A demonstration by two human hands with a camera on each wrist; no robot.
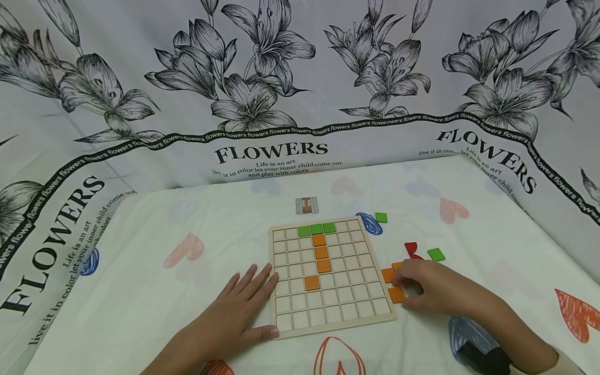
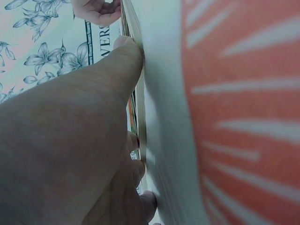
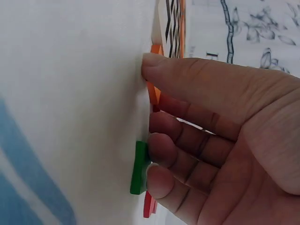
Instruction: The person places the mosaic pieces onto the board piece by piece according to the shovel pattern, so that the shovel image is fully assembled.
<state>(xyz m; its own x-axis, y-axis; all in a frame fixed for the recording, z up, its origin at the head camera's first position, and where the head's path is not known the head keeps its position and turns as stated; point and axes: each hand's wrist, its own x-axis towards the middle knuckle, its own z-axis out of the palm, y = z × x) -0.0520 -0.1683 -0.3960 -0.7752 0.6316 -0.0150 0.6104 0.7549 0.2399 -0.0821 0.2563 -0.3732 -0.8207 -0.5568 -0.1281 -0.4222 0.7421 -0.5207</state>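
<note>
A wooden grid board (image 1: 334,329) lies flat on the cloth. Three green tiles (image 1: 316,228) fill part of its top row, with several orange tiles (image 1: 321,252) below them. My left hand (image 1: 234,310) is spread beside the board, its fingertips and thumb at the left edge. At the right edge, my right hand (image 1: 428,286) pinches a loose orange square tile (image 1: 396,295) between thumb and curled index finger. Other orange tiles (image 1: 387,275) lie by its knuckles. In the right wrist view the thumb (image 3: 187,77) partly hides the orange tile (image 3: 153,93).
A small picture card (image 1: 307,205) lies behind the board. Loose green tiles (image 1: 436,254) and red pieces (image 1: 411,249) are scattered to the right. A dark object (image 1: 483,358) sits under the right forearm. Flower-printed fabric (image 1: 272,151) rises behind.
</note>
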